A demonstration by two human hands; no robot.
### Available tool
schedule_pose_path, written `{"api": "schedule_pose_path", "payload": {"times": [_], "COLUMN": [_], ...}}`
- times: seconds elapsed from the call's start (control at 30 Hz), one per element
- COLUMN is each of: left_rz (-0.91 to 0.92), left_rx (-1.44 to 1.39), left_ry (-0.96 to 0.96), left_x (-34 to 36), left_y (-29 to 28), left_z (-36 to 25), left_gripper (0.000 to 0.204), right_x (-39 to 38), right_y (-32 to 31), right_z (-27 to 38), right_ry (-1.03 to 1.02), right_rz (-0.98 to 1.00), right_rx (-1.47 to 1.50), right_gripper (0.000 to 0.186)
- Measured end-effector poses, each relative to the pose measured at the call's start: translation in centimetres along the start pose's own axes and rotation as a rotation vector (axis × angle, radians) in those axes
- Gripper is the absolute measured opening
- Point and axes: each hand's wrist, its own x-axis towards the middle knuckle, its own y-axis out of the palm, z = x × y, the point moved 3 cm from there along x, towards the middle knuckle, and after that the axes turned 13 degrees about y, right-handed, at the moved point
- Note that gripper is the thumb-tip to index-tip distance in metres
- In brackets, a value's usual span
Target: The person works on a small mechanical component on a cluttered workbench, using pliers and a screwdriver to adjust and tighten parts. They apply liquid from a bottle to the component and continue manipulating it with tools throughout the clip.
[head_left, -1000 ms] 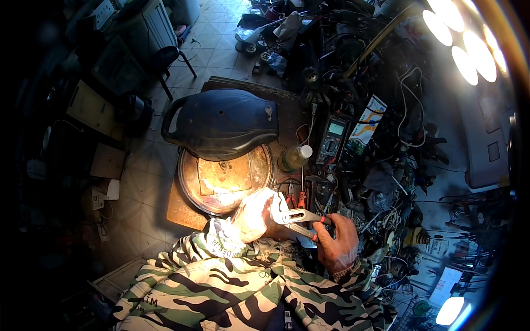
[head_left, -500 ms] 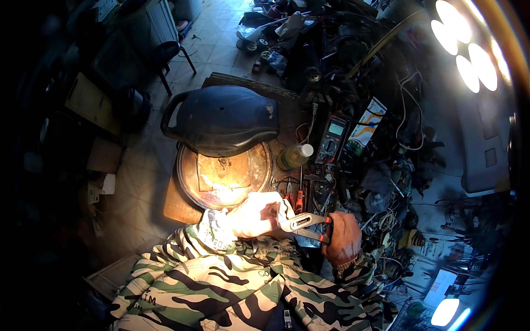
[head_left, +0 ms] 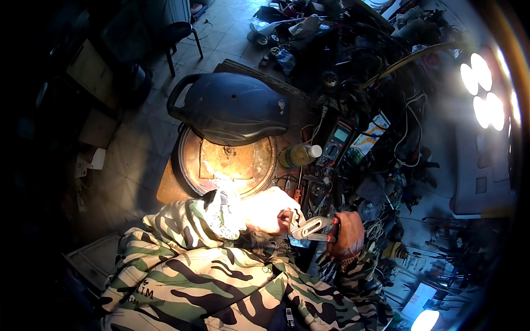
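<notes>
My right hand (head_left: 346, 234) is closed round the red-banded handles of a pair of slip-joint pliers (head_left: 303, 231). My left hand (head_left: 266, 208), washed out by bright light, is closed at the plier jaws; whatever it pinches there is too small to make out. Both hands are low over the near side of a worn bench (head_left: 168, 186), just below a round rusty metal pan (head_left: 259, 163) with a square plate (head_left: 225, 163) in it. Red-handled tools (head_left: 297, 194) lie behind the pliers, partly hidden.
A black plastic cover (head_left: 226, 105) overlaps the pan's far side. A bottle (head_left: 298, 156) and a multimeter (head_left: 337, 140) stand or lie to the right, among dense clutter of cables and parts. A black chair (head_left: 179, 34) is beyond the bench; bright lamps (head_left: 481, 77) shine at upper right.
My right hand's fingers have wrapped further round the handles, and both hands with the pliers have shifted slightly right. The whole view has tilted and shifted, with the bench appearing higher.
</notes>
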Motion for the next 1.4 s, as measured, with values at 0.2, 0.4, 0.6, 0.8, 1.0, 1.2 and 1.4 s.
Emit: {"api": "schedule_pose_path", "payload": {"times": [0.2, 0.4, 0.6, 0.8, 1.0, 1.2, 1.4], "left_rz": [-0.440, -0.836, -0.683, -0.200, -0.338, -0.592, -0.131], "left_rx": [0.209, 0.497, 0.397, -0.123, 0.173, 0.475, -0.068], "left_ry": [0.101, 0.129, 0.211, -0.017, 0.059, 0.233, 0.115], "left_x": [-0.4, -0.8, -0.8, -2.1, -2.6, -2.9, -4.0], "left_y": [0.8, 0.4, -1.4, -2.6, -1.9, -0.5, -3.2], "left_z": [-0.2, -1.2, -1.1, -0.3, 0.1, -0.5, -1.1], "left_gripper": [0.013, 0.022, 0.022, 0.033, 0.028, 0.031, 0.039], "right_x": [0.3, 0.1, 0.5, 0.5, 0.1, 0.1, 0.1], "right_y": [0.7, 1.6, 1.5, 0.6, 1.1, 1.0, 0.6], "right_z": [0.6, 3.8, 5.1, 2.9, 2.7, 3.5, 2.5], "right_ry": [0.032, 0.197, 0.270, 0.153, 0.179, 0.228, 0.182], "right_rz": [-0.003, 0.003, 0.009, 0.015, 0.023, 0.017, 0.081], "right_rx": [0.003, -0.032, -0.031, -0.017, -0.038, -0.022, 0.024], "right_gripper": [0.050, 0.045, 0.045, 0.041, 0.036, 0.036, 0.044]}}
